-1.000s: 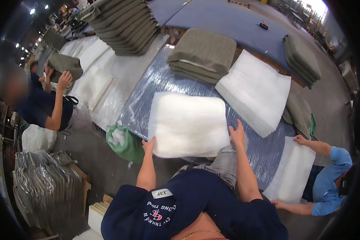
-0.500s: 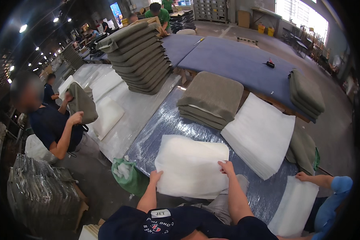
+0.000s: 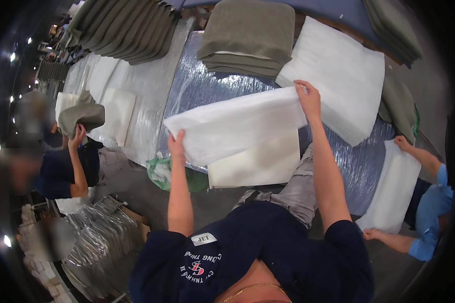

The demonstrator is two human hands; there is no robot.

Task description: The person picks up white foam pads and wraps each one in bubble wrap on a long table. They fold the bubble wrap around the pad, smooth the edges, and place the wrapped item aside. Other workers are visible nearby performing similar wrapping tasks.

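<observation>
A white sheet of fluffy batting (image 3: 237, 121) is stretched between my hands above the table, its long edges slanting up to the right. My left hand (image 3: 177, 146) pinches its near left corner, thumb on top. At the far right corner my right hand (image 3: 308, 98) grips the edge between thumb and fingers. Beneath the batting a cream foam pad (image 3: 263, 161) shows its near part; the batting hides the rest. Close beyond my right hand stands a stack of white batting sheets (image 3: 338, 81). Behind the batting sits a pile of grey-green cushion covers (image 3: 247, 35).
The table (image 3: 187, 83) is wrapped in shiny plastic film. At left, a co-worker (image 3: 60, 169) handles a grey-green cover (image 3: 83, 116); at right, another person's blue sleeve (image 3: 429, 217) and hands hold white batting (image 3: 392, 187). A green sack (image 3: 187, 179) stands by my left forearm.
Both hands have moved away from my body, raising the batting off the foam pad, whose near part is now uncovered. The view has tipped downward. The person at right now holds batting with both hands.
</observation>
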